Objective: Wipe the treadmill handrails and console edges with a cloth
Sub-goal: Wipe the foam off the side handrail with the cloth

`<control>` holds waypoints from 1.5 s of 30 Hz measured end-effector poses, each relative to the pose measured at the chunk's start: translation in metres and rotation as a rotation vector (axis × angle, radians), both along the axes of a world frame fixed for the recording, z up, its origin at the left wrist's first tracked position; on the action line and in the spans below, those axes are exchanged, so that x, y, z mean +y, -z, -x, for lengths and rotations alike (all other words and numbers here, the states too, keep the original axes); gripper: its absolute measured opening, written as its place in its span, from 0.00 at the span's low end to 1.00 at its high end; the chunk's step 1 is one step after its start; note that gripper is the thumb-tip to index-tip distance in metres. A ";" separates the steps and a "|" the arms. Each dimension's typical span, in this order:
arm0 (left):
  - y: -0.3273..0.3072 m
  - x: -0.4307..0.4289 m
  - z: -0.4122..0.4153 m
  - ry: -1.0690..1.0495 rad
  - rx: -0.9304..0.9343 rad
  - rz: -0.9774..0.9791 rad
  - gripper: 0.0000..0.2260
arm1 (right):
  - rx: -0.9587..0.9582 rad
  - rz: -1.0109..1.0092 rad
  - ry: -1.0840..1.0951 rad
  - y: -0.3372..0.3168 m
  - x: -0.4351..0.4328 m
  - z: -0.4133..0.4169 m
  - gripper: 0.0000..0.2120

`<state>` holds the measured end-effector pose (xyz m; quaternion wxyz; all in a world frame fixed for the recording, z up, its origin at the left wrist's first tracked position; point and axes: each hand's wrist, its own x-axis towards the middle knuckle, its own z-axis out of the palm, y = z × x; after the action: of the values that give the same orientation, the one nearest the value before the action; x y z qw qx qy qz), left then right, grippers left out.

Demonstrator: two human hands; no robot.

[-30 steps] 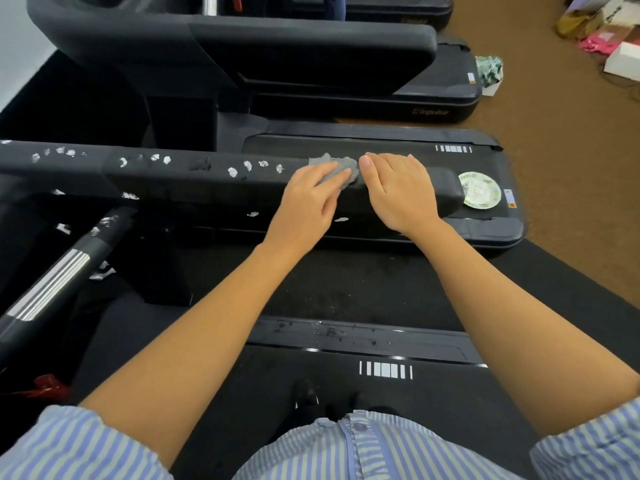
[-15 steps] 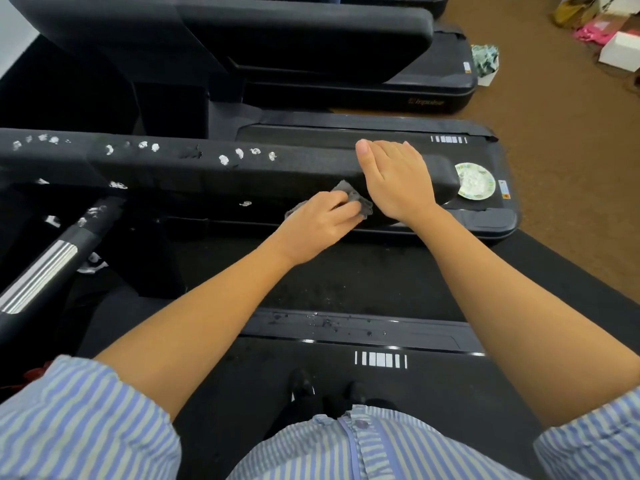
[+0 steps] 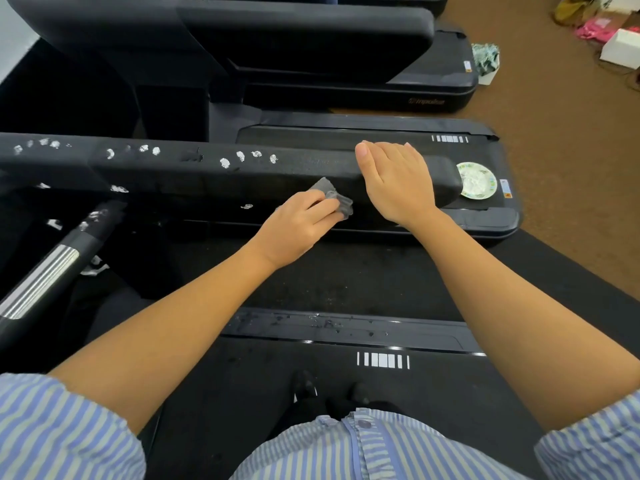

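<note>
A long black padded handrail runs across the view, flecked with white worn spots along its top. My left hand is shut on a small grey cloth and presses it against the rail's near side face. My right hand lies flat over the top of the rail near its right end, fingers together, holding nothing. A second handle with a silver grip band slants down at the lower left.
A patterned plate sits on the neighbouring treadmill deck just past the rail's end. Another black treadmill stands behind. Brown carpet with boxes and a crumpled green item lies at the right. My feet stand on the belt below.
My left hand has carried the cloth from the rail's top down onto its near side face. The right hand has stayed resting on the rail's end.
</note>
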<state>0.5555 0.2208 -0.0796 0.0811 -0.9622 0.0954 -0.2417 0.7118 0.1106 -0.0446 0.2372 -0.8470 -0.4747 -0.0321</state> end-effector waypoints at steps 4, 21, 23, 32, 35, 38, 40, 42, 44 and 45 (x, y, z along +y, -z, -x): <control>-0.005 -0.012 -0.015 -0.006 -0.067 0.030 0.11 | -0.007 0.008 0.012 0.001 0.002 0.000 0.35; -0.032 -0.012 -0.018 -0.457 -0.297 0.592 0.14 | -0.030 0.023 0.054 0.004 0.007 0.002 0.36; -0.033 -0.007 -0.017 -0.509 -0.205 0.596 0.15 | -0.010 0.036 0.057 0.003 0.009 0.001 0.37; -0.056 0.024 -0.001 -0.660 -0.128 0.625 0.13 | -0.011 0.007 0.060 0.004 0.005 0.002 0.34; -0.059 0.025 -0.006 -0.721 -0.133 0.611 0.13 | -0.027 0.013 0.076 0.006 0.006 0.003 0.33; -0.050 0.004 -0.019 -0.628 -0.078 0.500 0.13 | -0.051 0.026 0.093 0.008 0.007 0.004 0.32; -0.039 -0.003 -0.017 -0.602 -0.082 0.464 0.16 | -0.060 0.021 0.095 0.009 0.007 0.004 0.32; -0.033 0.003 -0.011 -0.604 -0.071 0.420 0.16 | -0.064 0.021 0.094 0.009 0.007 0.003 0.31; -0.032 0.012 -0.005 -0.589 -0.058 0.367 0.16 | -0.061 0.027 0.095 0.008 0.008 0.004 0.32; -0.033 0.016 -0.002 -0.582 -0.054 0.362 0.16 | -0.056 0.029 0.094 0.008 0.008 0.004 0.33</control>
<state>0.5575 0.2366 -0.0462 -0.0226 -0.9412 -0.2296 -0.2469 0.7078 0.1186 -0.0523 0.2095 -0.8706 -0.4411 -0.0601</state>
